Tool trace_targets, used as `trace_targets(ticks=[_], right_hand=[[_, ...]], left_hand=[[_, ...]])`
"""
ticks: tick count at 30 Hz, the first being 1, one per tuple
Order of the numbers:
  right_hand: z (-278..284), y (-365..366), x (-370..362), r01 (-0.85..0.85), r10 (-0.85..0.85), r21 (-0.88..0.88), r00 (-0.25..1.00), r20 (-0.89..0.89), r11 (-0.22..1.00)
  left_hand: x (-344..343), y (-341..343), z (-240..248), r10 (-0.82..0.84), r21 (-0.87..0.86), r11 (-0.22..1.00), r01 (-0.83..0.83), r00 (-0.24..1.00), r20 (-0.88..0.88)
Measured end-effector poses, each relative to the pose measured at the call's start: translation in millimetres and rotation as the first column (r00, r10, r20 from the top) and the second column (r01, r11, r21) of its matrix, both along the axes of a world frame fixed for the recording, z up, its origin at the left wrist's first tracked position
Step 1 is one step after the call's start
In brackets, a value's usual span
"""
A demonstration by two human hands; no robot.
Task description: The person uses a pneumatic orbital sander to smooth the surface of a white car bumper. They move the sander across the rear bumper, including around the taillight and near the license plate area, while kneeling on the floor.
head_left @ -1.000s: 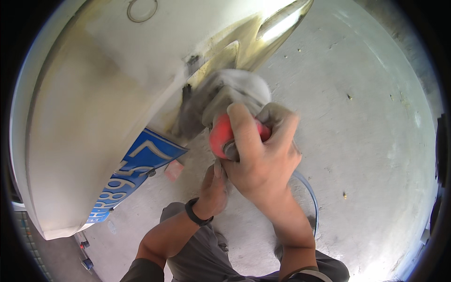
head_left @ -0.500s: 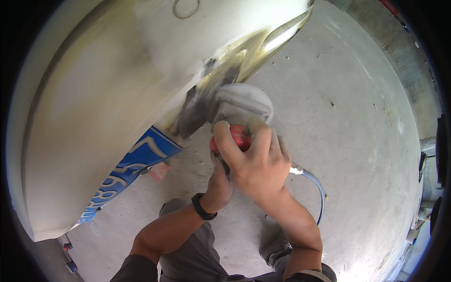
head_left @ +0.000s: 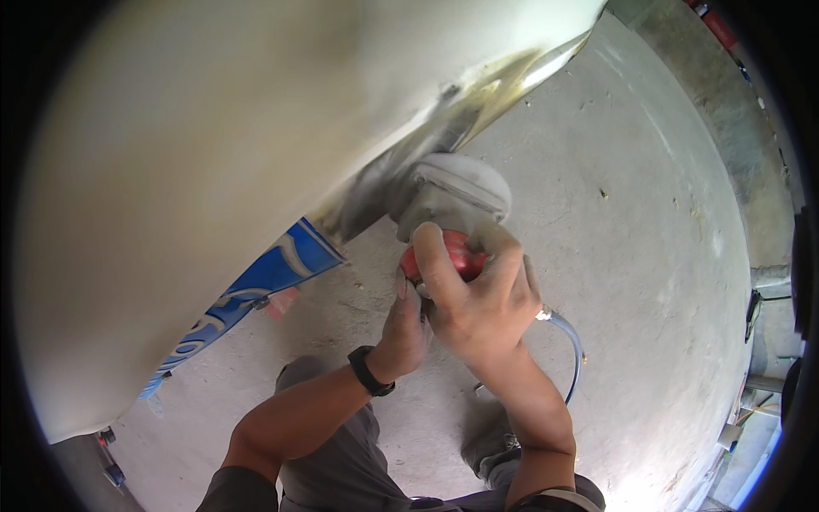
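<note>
Between my hands is a dusty air sander with a red body (head_left: pixel 461 256) and a round grey pad (head_left: pixel 465 177). My right hand (head_left: pixel 482 311) is closed over the red body from above, fingers curled around it. Against its near left side my left hand (head_left: pixel 401 337) grips it, with the fingertips partly hidden. The pad's left side meets the lower edge of a pale car bumper (head_left: pixel 213 162). Around that edge the surface is sanded to dark grey and yellowish patches (head_left: pixel 384 179). A grey-blue air hose (head_left: pixel 578 354) runs from the sander toward my right forearm.
Below the bumper's edge, left of the sander, hangs a blue licence plate (head_left: pixel 277 269). A small reddish piece (head_left: pixel 281 300) is beside it. Grey concrete floor (head_left: pixel 648 282) spreads to the right, with pipes (head_left: pixel 770 277) at the far right. My shoe (head_left: pixel 490 448) is near the lower edge.
The sander and both hands sit slightly farther right in view, still gripped the same way. The bumper fills more of the view, and the ring mark on it is no longer seen.
</note>
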State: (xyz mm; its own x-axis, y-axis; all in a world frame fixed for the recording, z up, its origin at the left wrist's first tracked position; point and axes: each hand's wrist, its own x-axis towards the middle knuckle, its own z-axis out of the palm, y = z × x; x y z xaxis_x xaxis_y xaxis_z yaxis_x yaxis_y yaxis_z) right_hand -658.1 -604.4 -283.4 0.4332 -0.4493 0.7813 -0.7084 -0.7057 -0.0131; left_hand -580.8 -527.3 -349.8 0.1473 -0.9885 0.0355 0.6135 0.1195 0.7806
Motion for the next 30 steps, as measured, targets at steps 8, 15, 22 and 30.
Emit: trace_targets(ticks=[8,15,22,30], right_hand=[[10,-4,-9,-0.042,0.043,0.036,0.999,-0.012,0.998],[47,-22,-14,0.107,-0.113,0.066,0.989,0.094,0.992],[11,1,-12,0.069,-0.069,0.098,0.998,-0.006,0.993],[31,6,-21,0.036,-0.035,-0.003,0.986,0.163,0.999]], left_hand=[[0,-4,4,0.054,0.008,0.998,-0.055,0.995,0.083],[-8,-33,20,-0.024,0.002,1.0,0.024,0.985,0.17],[-6,-9,11,-0.04,0.063,0.998,0.028,0.979,0.198],[-1,-8,20,-0.106,-0.084,0.986,0.145,0.926,0.361]])
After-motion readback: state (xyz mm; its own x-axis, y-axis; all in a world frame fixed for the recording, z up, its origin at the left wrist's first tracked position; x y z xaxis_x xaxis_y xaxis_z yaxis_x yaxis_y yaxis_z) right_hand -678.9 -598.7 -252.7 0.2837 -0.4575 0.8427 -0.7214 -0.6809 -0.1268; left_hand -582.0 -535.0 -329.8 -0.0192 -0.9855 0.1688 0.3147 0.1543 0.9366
